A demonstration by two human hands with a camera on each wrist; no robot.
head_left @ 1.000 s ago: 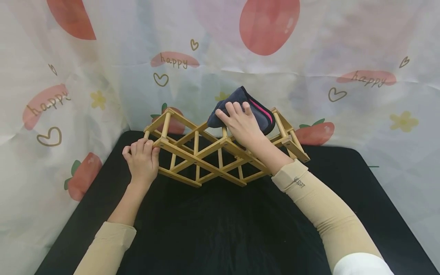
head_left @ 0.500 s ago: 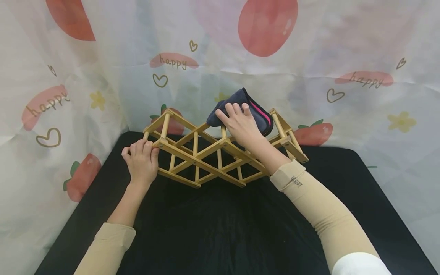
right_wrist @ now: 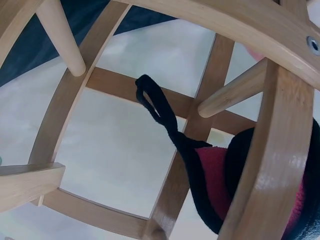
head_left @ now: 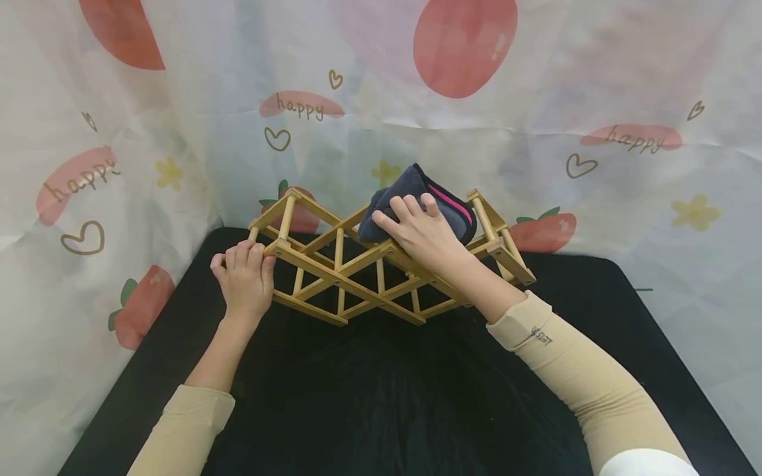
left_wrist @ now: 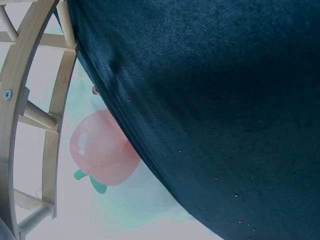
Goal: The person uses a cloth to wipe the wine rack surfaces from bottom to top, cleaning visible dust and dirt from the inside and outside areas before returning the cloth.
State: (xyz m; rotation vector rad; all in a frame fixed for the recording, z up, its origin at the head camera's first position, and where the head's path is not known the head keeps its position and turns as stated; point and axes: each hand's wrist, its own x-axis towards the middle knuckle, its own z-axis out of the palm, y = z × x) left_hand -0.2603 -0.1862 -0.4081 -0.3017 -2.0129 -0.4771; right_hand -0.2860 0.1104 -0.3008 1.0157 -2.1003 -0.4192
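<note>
A folding lattice rack of pale wood (head_left: 337, 280) stands towards the back of the black-covered table. My left hand (head_left: 245, 276) grips its left end, fingers bent over the upper corner. A folded dark blue cloth (head_left: 395, 188) with a pink lining and black edging lies over the rack's upper middle. My right hand (head_left: 424, 233) holds it there with spread, bent fingers; the thumb is not clearly visible. In the right wrist view, the cloth (right_wrist: 214, 172) hangs behind a wooden slat, its black loop showing. Slats of the rack (left_wrist: 50, 165) fill the left wrist view's left side.
Black fabric covers the table (head_left: 357, 403), which has rounded far corners. A pale curtain (head_left: 512, 112) printed with fruit, hearts and "happy" hangs close behind and at the left. Both forearms wear beige sleeves (head_left: 586, 370).
My right hand and the cloth have slid slightly down and nearer to me along the rack over the last half second. The left hand and the rack have stayed put.
</note>
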